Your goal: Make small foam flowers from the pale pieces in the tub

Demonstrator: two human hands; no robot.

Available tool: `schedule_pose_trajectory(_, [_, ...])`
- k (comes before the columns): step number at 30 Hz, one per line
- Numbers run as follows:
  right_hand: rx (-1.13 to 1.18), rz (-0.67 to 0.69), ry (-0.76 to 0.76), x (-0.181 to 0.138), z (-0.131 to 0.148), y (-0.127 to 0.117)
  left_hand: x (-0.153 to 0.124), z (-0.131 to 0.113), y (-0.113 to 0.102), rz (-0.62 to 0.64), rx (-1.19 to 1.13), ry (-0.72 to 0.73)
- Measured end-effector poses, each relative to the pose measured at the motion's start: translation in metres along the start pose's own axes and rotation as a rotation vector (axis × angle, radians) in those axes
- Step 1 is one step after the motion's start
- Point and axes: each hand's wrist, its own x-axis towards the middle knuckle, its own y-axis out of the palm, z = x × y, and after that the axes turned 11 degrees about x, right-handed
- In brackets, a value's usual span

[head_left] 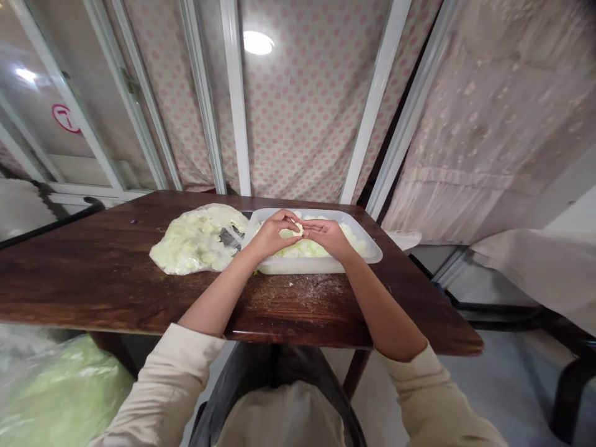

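The left hand (274, 234), half curled, pinches a pale piece (298, 230) over the plastic tub (302, 267); the right hand (329, 234) meets it with straighter fingers, its grip unclear. A full bag (186, 243) crowds the tub's left side; crumbs (298, 293) litter the table (116, 295) in front.

Two hands (272, 236) (328, 236), one tub (307, 267), one bag (193, 243) on table (93, 292).

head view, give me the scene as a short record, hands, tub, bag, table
left hand: over the tub, thumb and fingertips at a small pale piece
right hand: over the tub, fingertips at the same piece
tub: whitish, holding pale yellow-green pieces
bag: clear plastic, pale contents, left of the tub
table: dark brown, pale specks before the tub
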Motion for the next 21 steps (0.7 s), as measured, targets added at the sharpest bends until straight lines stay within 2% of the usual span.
schedule_pose_trajectory(7, [-0.006,-0.047,-0.035,-0.0032,-0.0016,0.0068,0.0007,-0.0021,-0.0002,0.000,0.029,0.032])
schedule_pose_trajectory(21, [-0.005,-0.001,-0.056,-0.0046,0.0009,0.0059,-0.0006,-0.0066,0.0003,0.014,0.044,0.005])
